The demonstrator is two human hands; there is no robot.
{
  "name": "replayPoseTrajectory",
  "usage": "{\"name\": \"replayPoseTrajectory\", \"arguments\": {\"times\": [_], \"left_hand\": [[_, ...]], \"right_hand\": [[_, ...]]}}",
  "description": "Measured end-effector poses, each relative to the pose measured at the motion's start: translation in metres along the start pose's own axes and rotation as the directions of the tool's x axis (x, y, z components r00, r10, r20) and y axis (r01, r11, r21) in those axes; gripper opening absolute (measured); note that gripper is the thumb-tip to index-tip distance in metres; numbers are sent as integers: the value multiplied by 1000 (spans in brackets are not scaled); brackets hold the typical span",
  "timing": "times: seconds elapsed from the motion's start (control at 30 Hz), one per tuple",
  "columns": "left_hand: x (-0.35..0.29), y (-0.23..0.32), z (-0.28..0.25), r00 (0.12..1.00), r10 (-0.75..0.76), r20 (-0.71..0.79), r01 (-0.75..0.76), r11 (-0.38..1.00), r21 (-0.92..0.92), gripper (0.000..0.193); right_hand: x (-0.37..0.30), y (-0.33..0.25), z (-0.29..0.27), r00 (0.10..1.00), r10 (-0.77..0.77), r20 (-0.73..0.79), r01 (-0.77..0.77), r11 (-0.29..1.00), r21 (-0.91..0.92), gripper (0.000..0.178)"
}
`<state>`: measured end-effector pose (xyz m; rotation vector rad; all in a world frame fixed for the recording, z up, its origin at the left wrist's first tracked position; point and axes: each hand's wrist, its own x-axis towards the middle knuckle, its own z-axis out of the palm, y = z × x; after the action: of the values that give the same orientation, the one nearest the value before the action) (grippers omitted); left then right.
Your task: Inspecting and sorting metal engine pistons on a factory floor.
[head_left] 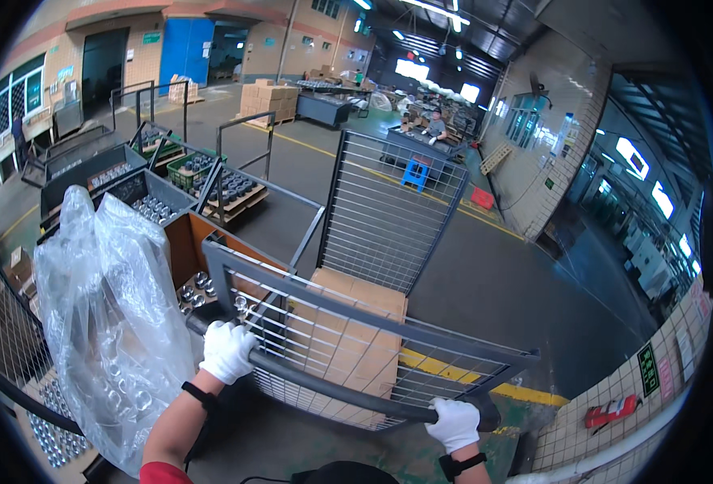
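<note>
Both the left hand [228, 352] and right hand [455, 424] clasp the cart's [405, 324] bar [324, 386], well apart, probably for even leverage.

White gloves [232, 361] on both hands [227, 352] [455, 423], black wrist straps [201, 396], red left sleeve [164, 473]

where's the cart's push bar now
In the head view, the push bar crosses the lower centre, held by left hand and right hand, in front of the near wire panel.
</note>
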<state>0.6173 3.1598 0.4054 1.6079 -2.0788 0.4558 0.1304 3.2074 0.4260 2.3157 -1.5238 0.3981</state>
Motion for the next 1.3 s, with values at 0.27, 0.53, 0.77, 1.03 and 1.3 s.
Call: {"name": "replayPoseTrajectory", "arguments": {"times": [0.27,0.53,0.77,1.03,1.3], "left_hand": [[102,27,76,997,-44,-61,45,999,14,13],[235,39,152,987,-161,6,160,984,73,8],[357,53,236,969,-238,63,231,968,97,10],[510,46,326,976,-218,-5,217,967,130,3],[652,32,427,964,-259,67,249,960,129,1]], "right_hand": [[99,101,40,999,3,36,-2,999,-46,17],[227,207,103,997,-74,33,75,997,-23,20],[345,311,171,993,-59,98,63,997,-36,16],[496,417,244,989,6,146,-5,1000,-10,20],[642,506,324,951,-9,310,14,1000,-14,21]]}}
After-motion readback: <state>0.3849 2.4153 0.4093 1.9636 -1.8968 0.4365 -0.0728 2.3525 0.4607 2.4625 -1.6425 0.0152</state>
